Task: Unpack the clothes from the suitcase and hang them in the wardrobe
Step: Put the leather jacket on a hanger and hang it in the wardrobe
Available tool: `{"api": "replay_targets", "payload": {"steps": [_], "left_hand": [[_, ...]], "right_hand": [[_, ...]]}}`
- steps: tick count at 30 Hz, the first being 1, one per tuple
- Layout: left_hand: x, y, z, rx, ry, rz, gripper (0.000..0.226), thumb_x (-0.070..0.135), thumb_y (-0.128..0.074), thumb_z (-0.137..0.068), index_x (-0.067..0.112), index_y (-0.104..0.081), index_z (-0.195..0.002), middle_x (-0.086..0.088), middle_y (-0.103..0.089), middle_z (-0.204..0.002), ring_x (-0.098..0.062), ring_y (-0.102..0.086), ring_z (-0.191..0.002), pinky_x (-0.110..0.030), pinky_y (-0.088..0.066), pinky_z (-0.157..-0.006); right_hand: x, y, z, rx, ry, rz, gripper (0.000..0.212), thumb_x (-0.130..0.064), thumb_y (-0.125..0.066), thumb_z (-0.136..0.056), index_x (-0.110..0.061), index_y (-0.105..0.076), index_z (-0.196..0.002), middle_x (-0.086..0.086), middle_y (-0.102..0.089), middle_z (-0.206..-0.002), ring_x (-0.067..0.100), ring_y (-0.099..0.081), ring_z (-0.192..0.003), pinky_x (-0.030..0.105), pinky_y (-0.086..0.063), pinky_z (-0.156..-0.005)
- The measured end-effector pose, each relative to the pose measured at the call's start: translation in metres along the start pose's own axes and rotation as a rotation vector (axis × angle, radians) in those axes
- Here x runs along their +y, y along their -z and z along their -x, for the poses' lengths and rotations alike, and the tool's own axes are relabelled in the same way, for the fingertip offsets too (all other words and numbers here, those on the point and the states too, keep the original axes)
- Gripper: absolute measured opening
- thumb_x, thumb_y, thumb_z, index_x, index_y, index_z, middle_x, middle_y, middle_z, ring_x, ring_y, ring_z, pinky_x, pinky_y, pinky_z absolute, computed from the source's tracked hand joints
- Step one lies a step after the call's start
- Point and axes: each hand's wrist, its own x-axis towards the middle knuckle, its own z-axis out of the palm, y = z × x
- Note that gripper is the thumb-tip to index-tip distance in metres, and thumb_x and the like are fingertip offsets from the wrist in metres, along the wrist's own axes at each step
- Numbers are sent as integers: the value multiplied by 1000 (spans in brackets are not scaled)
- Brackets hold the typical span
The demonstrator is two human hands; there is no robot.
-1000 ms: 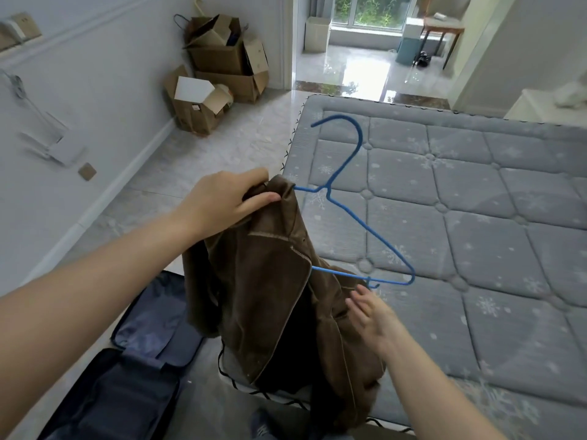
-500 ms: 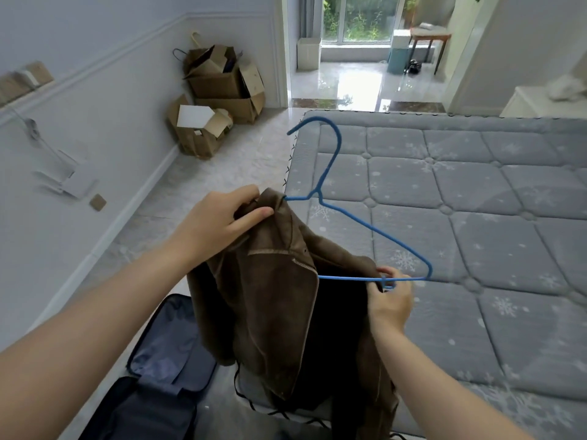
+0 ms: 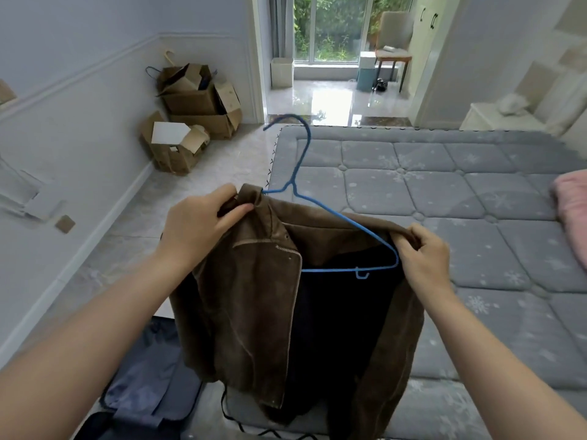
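Brown jacket (image 3: 254, 296) is out of the suitcase (image 3: 149, 398), both shoulders draped on the blue wire hanger (image 3: 330, 236); left hand (image 3: 203, 220) pinches the collar, right hand (image 3: 422, 255) grips the shoulder; carrying to wardrobe remains.

Brown jacket (image 3: 247, 300) hangs open, half on a blue wire hanger (image 3: 330, 217), held up over bed edge; dark suitcase (image 3: 139, 398) open on floor below.

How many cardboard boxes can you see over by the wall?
3: two stacked in the corner, upper on lower, and one open box on the floor in front. More may hide behind them.
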Motion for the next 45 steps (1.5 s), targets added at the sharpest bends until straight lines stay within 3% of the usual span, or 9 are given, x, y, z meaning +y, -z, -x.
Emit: {"api": "replay_targets", "payload": {"steps": [5,11,18,26,29,33,37,42,45], "left_hand": [[0,23,-5,143,14,-132,36,50,-55,-93,16,-52,-80,-6,-57,-64,-32,-58,-63,-30,-29,-45],[-15,52,-11,327,-152,-451,42,47,-52,-99,15,-46,-72,-8,-53,-57,-28,-55,-50,-27,-15,-48],[-3,51,-1,423,-127,-515,37,47,-52,-99,20,-45,-75,-4,-50,-56,-24,-52,-48,-25,-15,-48],[12,53,12,370,-96,-392,36,50,-50,-99,21,-58,-79,-1,-58,-62,-21,-56,-54,-26,-19,-47],[33,36,17,206,-18,-343,38,60,-48,-91,24,-57,-84,-1,-61,-65,-28,-62,-58,-27,-31,-47],[23,23,8,-163,329,-4,49,76,-40,-84,30,-53,-71,7,-58,-72,-25,-62,-82,-33,-39,-61],[15,33,4,122,430,116,40,63,-49,-90,27,-66,-85,11,-55,-68,-16,-54,-73,-30,-33,-55],[29,49,-9,353,317,276,39,54,-57,-89,18,-63,-76,9,-57,-62,-12,-54,-63,-22,-32,-51],[27,59,-14,373,208,293,49,59,-54,-88,13,-69,-87,1,-65,-69,-15,-59,-65,-32,-44,-55]], "right_hand": [[-42,11,-16,-53,79,185,39,-20,-64,-86,-14,-37,-59,3,-37,-51,17,-39,-52,28,-31,-54],[-64,3,-24,-47,209,412,35,-34,-66,-85,-11,-45,-68,7,-48,-58,34,-50,-61,41,-41,-54],[-113,-17,-24,-144,-192,-35,27,-29,-56,-94,-11,-66,-76,6,-64,-72,26,-60,-81,37,-43,-71],[-170,-16,-30,-228,-625,-813,22,-22,-55,-95,-12,-69,-81,3,-71,-67,18,-68,-62,28,-58,-63],[-194,-19,-31,-257,-562,-814,21,-23,-57,-93,-8,-72,-97,8,-71,-79,22,-68,-72,36,-59,-75],[-211,-13,-26,-248,-391,-674,15,-22,-56,-95,-17,-67,-86,1,-67,-75,14,-64,-69,27,-54,-64],[-202,-9,-8,-269,-196,-412,20,-25,-65,-91,-17,-56,-108,4,-69,-98,16,-65,-86,37,-54,-81],[-175,-23,27,-647,121,-51,38,-49,-64,-89,-37,-54,-124,-16,-66,-105,0,-65,-94,26,-57,-85],[-170,-15,10,-250,405,-70,27,-19,-70,-91,-20,-68,-117,-9,-69,-105,-1,-65,-97,21,-56,-85]]}}
